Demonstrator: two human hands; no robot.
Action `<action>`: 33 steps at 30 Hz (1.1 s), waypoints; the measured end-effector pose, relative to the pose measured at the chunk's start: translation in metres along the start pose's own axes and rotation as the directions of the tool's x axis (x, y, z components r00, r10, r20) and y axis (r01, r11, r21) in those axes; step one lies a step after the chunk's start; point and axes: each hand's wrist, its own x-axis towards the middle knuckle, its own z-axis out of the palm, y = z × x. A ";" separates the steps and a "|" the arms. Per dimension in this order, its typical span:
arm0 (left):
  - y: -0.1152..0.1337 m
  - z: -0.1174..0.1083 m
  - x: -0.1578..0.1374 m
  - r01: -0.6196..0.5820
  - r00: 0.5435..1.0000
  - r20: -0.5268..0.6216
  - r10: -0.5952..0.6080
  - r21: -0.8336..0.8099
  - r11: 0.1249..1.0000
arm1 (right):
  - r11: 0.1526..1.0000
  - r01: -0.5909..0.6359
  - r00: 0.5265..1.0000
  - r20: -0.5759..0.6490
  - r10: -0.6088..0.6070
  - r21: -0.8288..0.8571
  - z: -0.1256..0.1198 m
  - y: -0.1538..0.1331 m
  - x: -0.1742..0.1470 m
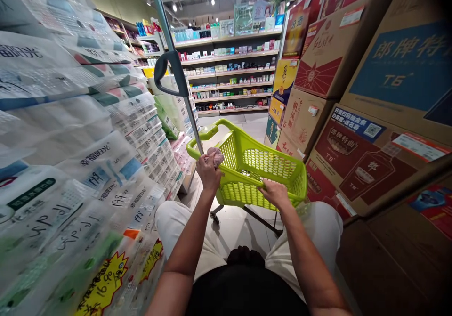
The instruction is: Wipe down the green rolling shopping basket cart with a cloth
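Note:
A lime-green shopping cart [266, 153] with a perforated basket and dark legs stands between my knees. My left hand [209, 172] is closed on a crumpled pinkish-grey cloth [217, 158] at the cart's near left corner. A grey pole [193, 123] with a dark loop handle [173, 76] rises at a slant from beside that hand; whether my fingers also touch it I cannot tell. My right hand [274, 193] grips the near rim of the basket, fingers curled over the edge. Through its holes, the floor shows below.
Plastic-wrapped packs of tissue paper [95, 156] are stacked high on my left. Cardboard cartons [356, 156] form a wall on my right. Beyond the cart, shelves [233, 57] hold rows of small boxes and bottles. A narrow tiled aisle [243, 120] lies between.

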 end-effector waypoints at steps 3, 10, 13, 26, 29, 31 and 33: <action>-0.012 0.013 0.009 0.063 0.998 0.024 -0.063 0.011 0.998 | 1.000 0.019 1.000 0.008 -0.019 0.003 -0.004 -0.010 -0.005; -0.046 0.032 0.017 0.098 0.995 -0.006 -0.099 -0.106 0.990 | 0.997 -0.006 1.000 0.017 0.005 0.071 -0.008 -0.066 -0.017; -0.057 0.034 0.027 0.123 0.992 -0.010 -0.124 -0.112 0.986 | 0.992 0.029 0.999 0.028 -0.032 0.120 -0.007 -0.086 -0.021; -0.077 0.010 0.084 -0.091 0.996 0.016 0.089 0.143 0.985 | 0.844 0.379 0.925 -0.137 -0.353 0.379 -0.046 -0.079 0.099; -0.073 0.015 0.100 -0.134 0.987 0.124 0.104 0.272 0.953 | 0.892 0.305 0.923 -0.333 -0.192 0.334 -0.057 -0.061 0.191; -0.073 0.023 0.107 -0.129 0.980 0.187 0.064 0.355 0.926 | 0.906 0.218 0.929 -0.362 -0.078 0.364 -0.055 -0.048 0.242; -0.074 0.034 0.111 -0.097 0.975 0.223 0.006 0.399 0.912 | 0.868 0.160 0.953 -0.304 -0.011 0.470 -0.046 -0.035 0.278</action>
